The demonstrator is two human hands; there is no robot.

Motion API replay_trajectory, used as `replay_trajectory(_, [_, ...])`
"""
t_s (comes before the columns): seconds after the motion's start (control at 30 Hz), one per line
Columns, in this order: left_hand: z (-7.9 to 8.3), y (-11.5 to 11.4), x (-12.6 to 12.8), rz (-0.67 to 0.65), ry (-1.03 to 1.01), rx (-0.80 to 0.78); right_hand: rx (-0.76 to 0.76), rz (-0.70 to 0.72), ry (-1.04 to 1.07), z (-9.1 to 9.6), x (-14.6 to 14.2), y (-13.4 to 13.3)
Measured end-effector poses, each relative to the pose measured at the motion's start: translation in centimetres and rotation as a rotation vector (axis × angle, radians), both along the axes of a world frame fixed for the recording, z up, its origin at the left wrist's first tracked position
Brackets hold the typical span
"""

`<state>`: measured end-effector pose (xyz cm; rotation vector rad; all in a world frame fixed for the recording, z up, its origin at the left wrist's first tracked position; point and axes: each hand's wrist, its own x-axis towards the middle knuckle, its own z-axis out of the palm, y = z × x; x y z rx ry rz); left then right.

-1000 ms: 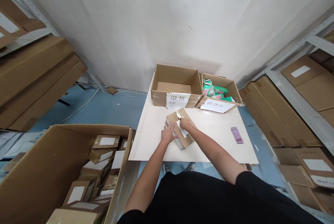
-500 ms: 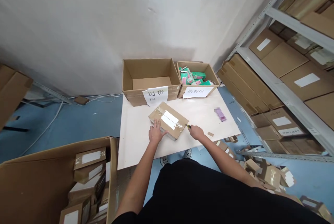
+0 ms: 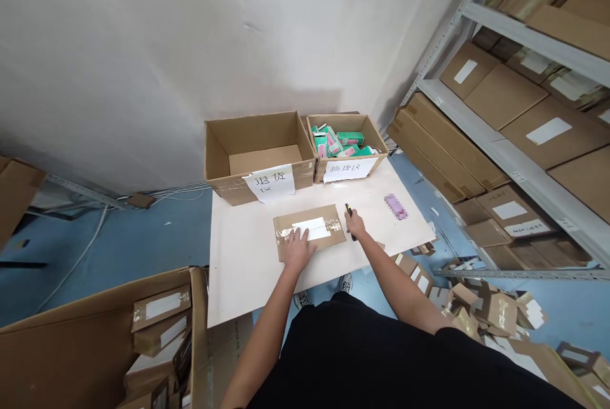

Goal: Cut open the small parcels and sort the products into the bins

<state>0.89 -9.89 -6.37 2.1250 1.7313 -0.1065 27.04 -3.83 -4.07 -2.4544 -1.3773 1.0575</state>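
A taped cardboard parcel [image 3: 286, 218] with a white label [image 3: 315, 227] lies on the pale table [image 3: 243, 269], its long side running across in front of me. My left hand [image 3: 298, 250] rests flat on the parcel's near left part, fingers stretched out over the top. Just right of the parcel, my right hand [image 3: 355, 223] is wrapped round a black and yellow box cutter [image 3: 349, 209]. The cutter's front end points away from me and stands apart from the cardboard. A blurred purple item [image 3: 396, 206] lies farther right.
Two open cartons with paper signs stand at the table's back: a larger one [image 3: 305, 174] and a smaller one [image 3: 320, 174] holding green and pink boxes [image 3: 350, 138]. A big carton [image 3: 197, 307] of parcels is at left. Shelves [image 3: 476, 113] and floor parcels [image 3: 500, 317] are at right.
The parcel has turned from a diagonal to lie nearly straight across. The box cutter has come away from its right corner. My left hand has shifted from its near edge onto its top.
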Motion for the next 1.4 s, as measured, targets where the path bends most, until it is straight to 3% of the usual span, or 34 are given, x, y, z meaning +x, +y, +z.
replay_trajectory(0.13, [-2.4,1.2,-1.0,-0.023,0.028,-0.044,-0.041,0.106,0.121,0.5,1.3,-1.8])
replay_trajectory(0.27, [-4.1,1.1,-1.2,-0.022,0.022,-0.042,-0.055,0.226,0.045,1.2,0.9,-2.1])
replay_trajectory(0.63, [-4.4,0.4,-1.2,0.006,-0.032,0.052,-0.196,0.472,-0.334,1.8,-2.0,0.2])
replay_trajectory(0.97, [-3.3,0.3,-0.8,0.018,-0.028,0.035,-0.235,0.341,-0.181,2.9,-0.5,-1.9])
replay_trajectory(1.2, [-3.1,0.2,-0.7,0.017,-0.030,0.024,-0.224,0.329,-0.108,2.8,0.8,-4.1])
replay_trajectory(1.4, [-1.6,1.7,-1.2,0.002,-0.058,0.004,0.015,0.085,-0.137,0.6,0.4,-7.8])
